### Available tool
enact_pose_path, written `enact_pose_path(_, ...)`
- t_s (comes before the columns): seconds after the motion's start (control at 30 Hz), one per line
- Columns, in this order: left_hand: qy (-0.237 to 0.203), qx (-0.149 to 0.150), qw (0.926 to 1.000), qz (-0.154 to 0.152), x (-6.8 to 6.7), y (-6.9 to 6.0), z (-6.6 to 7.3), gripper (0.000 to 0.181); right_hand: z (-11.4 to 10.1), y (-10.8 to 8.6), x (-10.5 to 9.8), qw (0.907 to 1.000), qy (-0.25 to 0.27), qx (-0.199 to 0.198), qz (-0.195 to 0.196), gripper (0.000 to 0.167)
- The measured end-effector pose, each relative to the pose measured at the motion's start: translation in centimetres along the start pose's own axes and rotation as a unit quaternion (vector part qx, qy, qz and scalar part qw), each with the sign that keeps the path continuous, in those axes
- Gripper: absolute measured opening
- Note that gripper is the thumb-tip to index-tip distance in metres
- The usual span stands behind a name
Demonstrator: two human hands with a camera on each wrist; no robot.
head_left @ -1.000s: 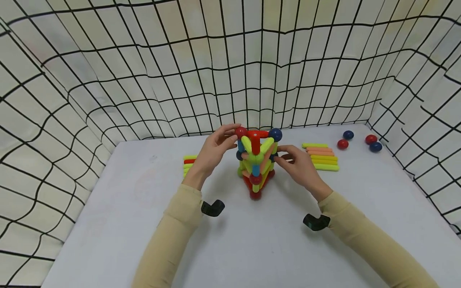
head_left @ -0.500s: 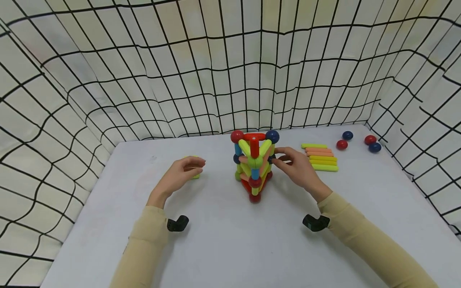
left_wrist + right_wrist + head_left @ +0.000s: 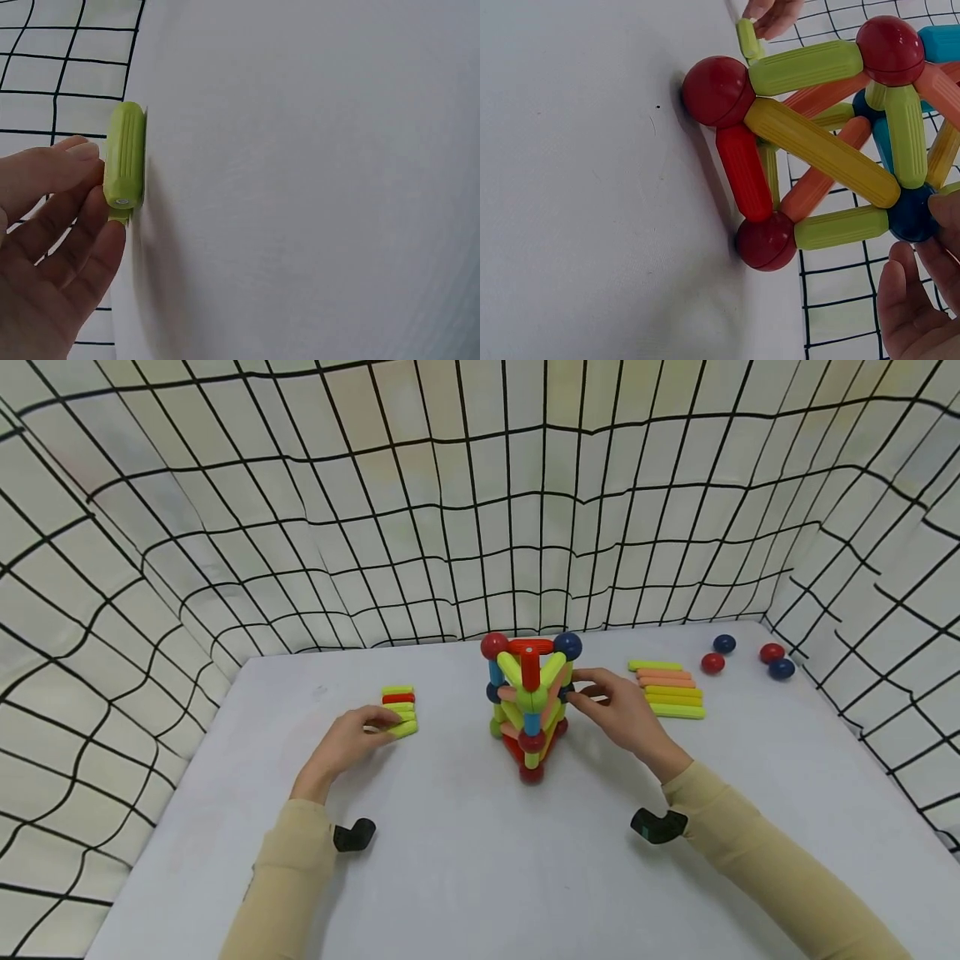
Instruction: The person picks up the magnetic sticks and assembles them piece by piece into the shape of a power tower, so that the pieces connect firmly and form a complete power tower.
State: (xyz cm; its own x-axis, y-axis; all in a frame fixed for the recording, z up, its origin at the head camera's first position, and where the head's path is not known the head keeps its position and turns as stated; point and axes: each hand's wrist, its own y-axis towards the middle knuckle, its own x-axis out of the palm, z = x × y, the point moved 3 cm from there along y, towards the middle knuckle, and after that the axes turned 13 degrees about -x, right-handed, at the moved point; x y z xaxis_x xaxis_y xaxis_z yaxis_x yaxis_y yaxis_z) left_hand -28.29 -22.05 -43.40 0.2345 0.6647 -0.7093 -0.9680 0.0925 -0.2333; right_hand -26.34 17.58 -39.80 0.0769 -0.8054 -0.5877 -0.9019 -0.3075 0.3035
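Note:
A tower of magnetic sticks and balls (image 3: 531,697) stands upright mid-table. My right hand (image 3: 618,710) pinches a dark blue ball (image 3: 913,214) on the tower's right side, thumb and a finger against it in the right wrist view. To the left, my left hand (image 3: 348,742) is down at a small row of short sticks, its thumb and fingertips at the nearest yellow-green magnetic stick (image 3: 125,154). That stick lies slightly askew from the row. In the row behind it are a red stick (image 3: 397,698) and more yellow-green ones, partly hidden by the fingers.
Right of the tower lies a row of longer sticks (image 3: 667,689) in yellow-green, salmon and yellow. Several loose red and dark blue balls (image 3: 712,663) sit at the back right. A black grid on white walls (image 3: 525,543) borders the white table (image 3: 480,877).
My left hand has left the tower's red top ball and moved left and down to the short sticks. The tower has shifted slightly left. My right hand stays on its dark blue ball.

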Motion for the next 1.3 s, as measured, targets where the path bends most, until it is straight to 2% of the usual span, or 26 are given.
enact_pose_path(0.2, 0.065, -0.004, 0.9978, 0.002, 1.1, 0.5, 1.1, 0.032, 0.0, 0.1, -0.1, 1.0, 0.001, 0.001, -0.002, 0.043)
enact_pose_path(0.27, 0.067, -0.003, 0.9978, 0.001, 1.4, 0.6, 1.8, 0.033, 0.0, 0.1, -0.1, 1.0, 0.001, 0.003, -0.003, 0.043)
enact_pose_path(0.37, 0.013, 0.001, 0.9999, -0.005, 1.8, 0.5, 3.1, 0.036, 0.0, 0.1, -0.1, 1.0, 0.0, 0.006, -0.004, 0.044)
enact_pose_path(0.47, -0.086, 0.01, 0.9962, -0.008, 1.6, 0.3, 5.1, 0.039, 0.0, 0.1, -0.1, 0.9999, 0.0, 0.009, -0.005, 0.044)
enact_pose_path(0.57, -0.193, 0.031, 0.9807, -0.004, 1.0, -0.2, 8.0, 0.042, 0.0, 0.1, -0.1, 0.9999, 0.001, 0.008, -0.006, 0.044)
enact_pose_path(0.67, -0.274, 0.075, 0.9588, 0.007, 0.3, -0.7, 11.2, 0.044, 0.0, 0.2, -0.1, 1.0, 0.0, 0.005, -0.006, 0.043)
enact_pose_path(0.77, -0.314, 0.127, 0.9408, 0.017, 0.0, -1.1, 14.1, 0.044, 0.0, 0.1, -0.1, 1.0, -0.001, 0.005, -0.006, 0.043)
enact_pose_path(0.83, -0.319, 0.152, 0.9353, 0.021, 0.0, -1.1, 15.6, 0.043, 0.0, 0.1, -0.1, 1.0, 0.0, 0.006, -0.006, 0.043)
enact_pose_path(0.93, -0.307, 0.173, 0.9358, 0.02, 0.2, -1.0, 17.2, 0.042, 0.0, 0.0, -0.1, 0.9999, 0.0, 0.01, -0.007, 0.043)
enact_pose_path(1.03, -0.298, 0.182, 0.9369, 0.009, 0.8, -0.7, 18.1, 0.039, 0.0, -0.1, -0.1, 0.9999, 0.001, 0.011, -0.007, 0.043)
enact_pose_path(1.3, -0.293, 0.186, 0.9378, 0.0, 1.4, -0.5, 18.5, 0.035, -0.2, 0.0, 0.0, 0.9999, 0.001, 0.009, -0.007, 0.044)
